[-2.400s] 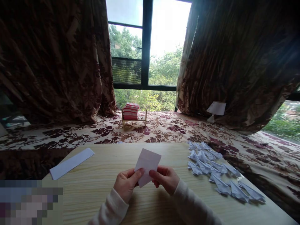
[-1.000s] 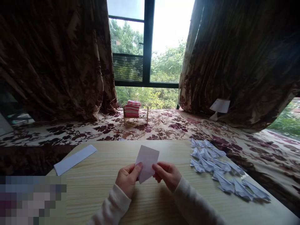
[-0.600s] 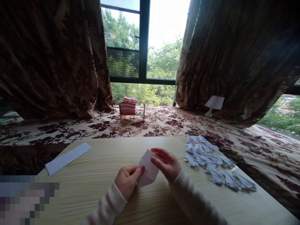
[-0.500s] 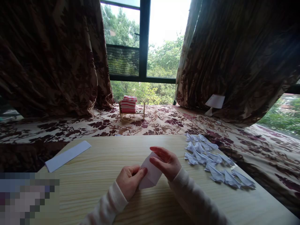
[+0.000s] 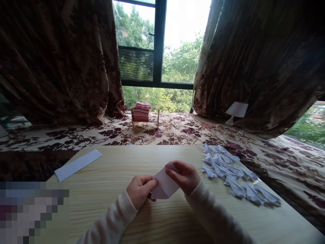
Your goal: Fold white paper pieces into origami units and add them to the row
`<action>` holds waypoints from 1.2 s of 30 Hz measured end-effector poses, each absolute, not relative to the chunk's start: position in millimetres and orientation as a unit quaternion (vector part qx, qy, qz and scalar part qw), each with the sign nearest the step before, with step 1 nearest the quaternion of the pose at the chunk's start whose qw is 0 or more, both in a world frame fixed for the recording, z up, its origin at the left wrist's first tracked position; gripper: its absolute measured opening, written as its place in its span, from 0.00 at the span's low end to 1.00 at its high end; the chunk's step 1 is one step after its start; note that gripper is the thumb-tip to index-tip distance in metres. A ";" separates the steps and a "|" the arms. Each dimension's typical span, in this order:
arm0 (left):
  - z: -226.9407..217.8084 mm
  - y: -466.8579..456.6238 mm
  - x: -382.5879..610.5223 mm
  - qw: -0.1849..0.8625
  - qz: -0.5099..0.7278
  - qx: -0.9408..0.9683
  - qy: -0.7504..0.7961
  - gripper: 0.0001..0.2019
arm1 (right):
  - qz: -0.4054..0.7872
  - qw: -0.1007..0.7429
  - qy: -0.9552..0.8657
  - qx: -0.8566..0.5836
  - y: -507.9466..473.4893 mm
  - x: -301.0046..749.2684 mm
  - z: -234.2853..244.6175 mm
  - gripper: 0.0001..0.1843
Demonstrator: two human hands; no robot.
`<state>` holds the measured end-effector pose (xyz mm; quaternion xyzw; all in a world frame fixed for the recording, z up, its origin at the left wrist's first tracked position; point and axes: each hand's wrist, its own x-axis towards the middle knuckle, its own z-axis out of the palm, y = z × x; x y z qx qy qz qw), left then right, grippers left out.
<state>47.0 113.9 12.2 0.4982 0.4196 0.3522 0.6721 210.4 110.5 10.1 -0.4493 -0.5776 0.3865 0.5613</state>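
Note:
A small folded sheet of white paper (image 5: 165, 184) is held a little above the table, between my two hands. My left hand (image 5: 141, 190) pinches its left edge, thumb on top and fingers underneath. At the upper right corner my right hand (image 5: 186, 177) grips the paper between thumb and fingers. To the right of my hands, several folded white paper pieces (image 5: 220, 162) with pointed ends lie in loose rows. A flat white paper strip (image 5: 78, 165) rests at the table's left side.
The pale wooden table (image 5: 114, 213) reaches back to a ledge with a floral cloth (image 5: 175, 130). On the ledge stand a small wooden rack (image 5: 145, 124) with folded striped cloths (image 5: 141, 112) and a white lamp (image 5: 236, 109). Dark curtains (image 5: 56, 61) flank the window.
My right hand has closed from a loose, lifted pose onto the paper's upper corner. The paper has turned slightly to the right in my left hand. The view has shifted a little.

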 end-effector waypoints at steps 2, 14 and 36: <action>11.9 113.7 47.2 0.672 0.355 0.496 0.420 0.16 | 0.369 0.542 -0.609 -0.446 108.1 211.4 12.5 0.09; 13.9 114.3 48.0 0.691 0.374 0.454 0.420 0.11 | 0.069 0.462 -0.795 -0.387 101.1 215.4 20.6 0.12; 11.3 118.0 47.6 0.692 0.436 0.417 0.397 0.17 | -0.027 0.421 -0.831 -0.362 95.0 207.7 25.9 0.15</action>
